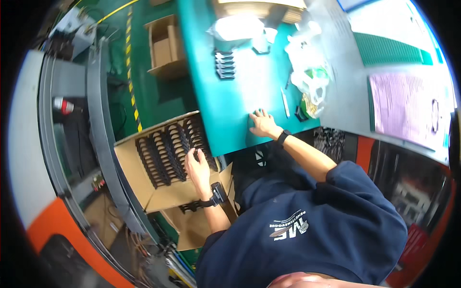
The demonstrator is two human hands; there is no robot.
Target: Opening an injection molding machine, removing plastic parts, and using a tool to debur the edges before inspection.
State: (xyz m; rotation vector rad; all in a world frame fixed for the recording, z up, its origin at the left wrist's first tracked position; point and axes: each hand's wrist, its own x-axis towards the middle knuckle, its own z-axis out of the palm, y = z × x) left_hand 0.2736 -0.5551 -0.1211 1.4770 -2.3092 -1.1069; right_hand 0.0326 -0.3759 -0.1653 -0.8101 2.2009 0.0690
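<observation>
The right hand point(263, 125) lies spread on the table point(230, 115), likely for support; beneath the left hand point(197, 168), grip unclear, parts point(161, 153) sit in rows, probably saving room.

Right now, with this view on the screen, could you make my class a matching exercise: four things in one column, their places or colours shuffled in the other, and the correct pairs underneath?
Column one
1. Left hand
2. Right hand
3. Short row of black pieces
4. Flat sheet at far right

Column two
A. Pale purple
B. At the black parts in the open cardboard box
C. Near the green tabletop's left edge
D. Fingers spread at the tabletop's near end

Pairs: 1-B, 2-D, 3-C, 4-A
</observation>
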